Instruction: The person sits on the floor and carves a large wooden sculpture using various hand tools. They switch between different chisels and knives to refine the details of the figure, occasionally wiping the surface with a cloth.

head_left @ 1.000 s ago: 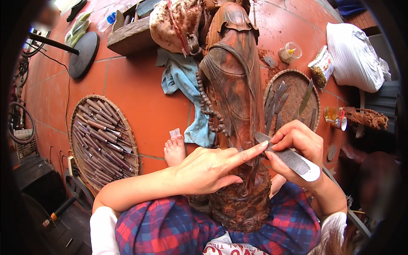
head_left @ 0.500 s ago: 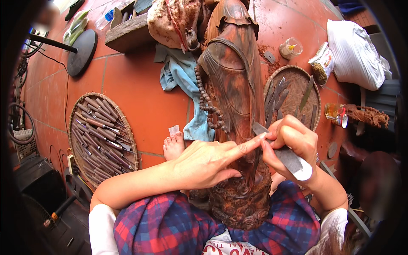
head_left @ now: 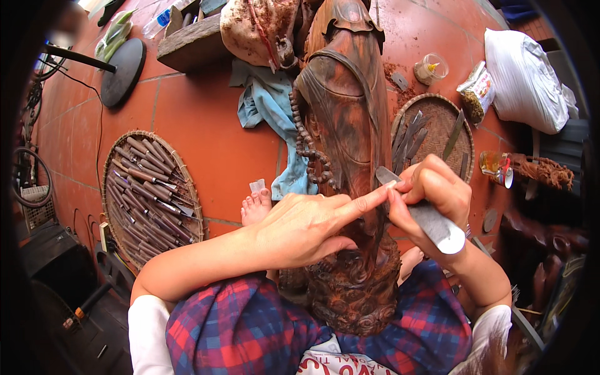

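A brown carved wooden statue (head_left: pixel 340 119) of a robed figure lies lengthwise before me, its knobbly base (head_left: pixel 353 297) between my knees. My right hand (head_left: pixel 437 194) grips a flat grey metal scraper blade (head_left: pixel 431 222) with a white rear end. The blade's front tip rests at the lower robe, apparently touching the wood. My left hand (head_left: pixel 300 231) lies across the statue, index finger stretched to the blade beside the right fingertips, thumb spread against the carving. Its other fingers are partly hidden. Carved beads (head_left: pixel 303 140) run down the statue's left side.
At left, a round woven basket (head_left: pixel 200 212) holds many wooden-handled chisels. A second basket (head_left: pixel 447 115) at right carries several flat blades. Beyond it stand a jar (head_left: pixel 431 69), a plastic packet (head_left: pixel 476 94) and a white sack (head_left: pixel 522 81). Blue cloth (head_left: pixel 269 112) lies left of the statue.
The view has shifted slightly. Both hands keep nearly the same pose, with the blade a little farther up and right in the picture.
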Motion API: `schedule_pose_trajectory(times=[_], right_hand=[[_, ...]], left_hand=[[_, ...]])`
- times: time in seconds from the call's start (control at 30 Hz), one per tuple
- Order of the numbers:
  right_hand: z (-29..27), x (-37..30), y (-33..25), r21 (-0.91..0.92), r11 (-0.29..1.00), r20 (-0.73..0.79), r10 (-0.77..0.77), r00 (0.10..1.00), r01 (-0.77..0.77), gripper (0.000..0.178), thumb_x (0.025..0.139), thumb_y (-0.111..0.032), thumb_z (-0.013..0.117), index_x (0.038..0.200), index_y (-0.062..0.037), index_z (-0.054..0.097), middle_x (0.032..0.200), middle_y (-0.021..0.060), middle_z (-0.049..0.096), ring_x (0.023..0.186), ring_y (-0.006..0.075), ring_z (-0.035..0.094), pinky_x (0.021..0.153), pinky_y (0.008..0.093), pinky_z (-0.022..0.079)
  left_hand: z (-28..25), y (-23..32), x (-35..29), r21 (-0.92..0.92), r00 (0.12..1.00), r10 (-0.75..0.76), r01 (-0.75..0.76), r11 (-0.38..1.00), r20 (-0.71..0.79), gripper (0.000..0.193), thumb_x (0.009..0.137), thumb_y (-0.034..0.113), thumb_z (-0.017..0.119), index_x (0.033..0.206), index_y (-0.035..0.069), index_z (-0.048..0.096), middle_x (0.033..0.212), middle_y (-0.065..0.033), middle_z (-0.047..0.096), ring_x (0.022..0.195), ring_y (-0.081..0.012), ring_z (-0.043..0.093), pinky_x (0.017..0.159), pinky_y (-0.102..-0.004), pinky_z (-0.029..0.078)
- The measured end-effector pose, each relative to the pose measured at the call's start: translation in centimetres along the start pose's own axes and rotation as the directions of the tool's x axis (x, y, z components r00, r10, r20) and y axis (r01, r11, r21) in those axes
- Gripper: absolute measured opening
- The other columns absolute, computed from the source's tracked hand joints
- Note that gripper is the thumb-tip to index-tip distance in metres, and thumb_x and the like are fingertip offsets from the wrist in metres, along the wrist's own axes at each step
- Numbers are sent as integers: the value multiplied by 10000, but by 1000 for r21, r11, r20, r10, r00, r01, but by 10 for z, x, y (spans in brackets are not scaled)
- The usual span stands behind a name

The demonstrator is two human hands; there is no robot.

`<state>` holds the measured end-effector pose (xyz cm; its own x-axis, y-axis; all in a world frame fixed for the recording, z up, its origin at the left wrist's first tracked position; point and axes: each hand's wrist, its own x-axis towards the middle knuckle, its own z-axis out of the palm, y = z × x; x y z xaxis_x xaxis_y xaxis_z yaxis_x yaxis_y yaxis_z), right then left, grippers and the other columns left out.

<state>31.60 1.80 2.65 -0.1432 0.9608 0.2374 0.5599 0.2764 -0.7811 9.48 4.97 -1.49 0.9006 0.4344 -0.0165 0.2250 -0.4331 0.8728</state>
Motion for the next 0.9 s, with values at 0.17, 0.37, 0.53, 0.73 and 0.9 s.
schedule_pose_trajectory(times=[0.17,0.37,0.53,0.73,0.9], right_hand=[[-4,0,-1,4,1000,14,14,1000,-14,243,706,65,734,654,-6,508,689,99,536,590,191,571,546,290,475],[-9,-11,0,73,995,64,57,996,-61,253,720,70,738,664,-5,503,693,84,543,612,181,593,566,285,490],[1,-11,10,44,998,-92,38,995,-34,254,706,69,750,664,-13,514,721,90,565,631,171,604,576,279,495],[0,-5,19,91,996,-141,36,989,-23,260,706,65,755,651,-14,514,718,78,563,629,160,604,576,269,484],[-10,-17,18,216,970,31,106,994,-110,230,754,71,740,697,-11,533,750,68,562,703,154,617,632,263,490]], left_hand=[[1,1,-1,-49,1000,7,-7,999,6,931,810,190,742,1572,183,207,944,-116,641,769,-338,662,597,-430,520],[6,4,-5,-56,997,-27,31,998,68,896,819,177,731,1563,193,232,924,-103,621,769,-319,658,596,-428,511],[0,2,5,36,1000,6,-5,999,-15,918,804,191,744,1567,197,233,910,-100,621,754,-319,661,580,-427,510],[-5,5,11,77,997,29,-24,997,-65,928,798,196,755,1568,196,236,870,-92,605,735,-306,662,571,-420,509],[-2,15,2,38,996,-48,46,998,72,868,825,221,743,1555,127,283,870,-77,599,761,-267,653,593,-370,516]])
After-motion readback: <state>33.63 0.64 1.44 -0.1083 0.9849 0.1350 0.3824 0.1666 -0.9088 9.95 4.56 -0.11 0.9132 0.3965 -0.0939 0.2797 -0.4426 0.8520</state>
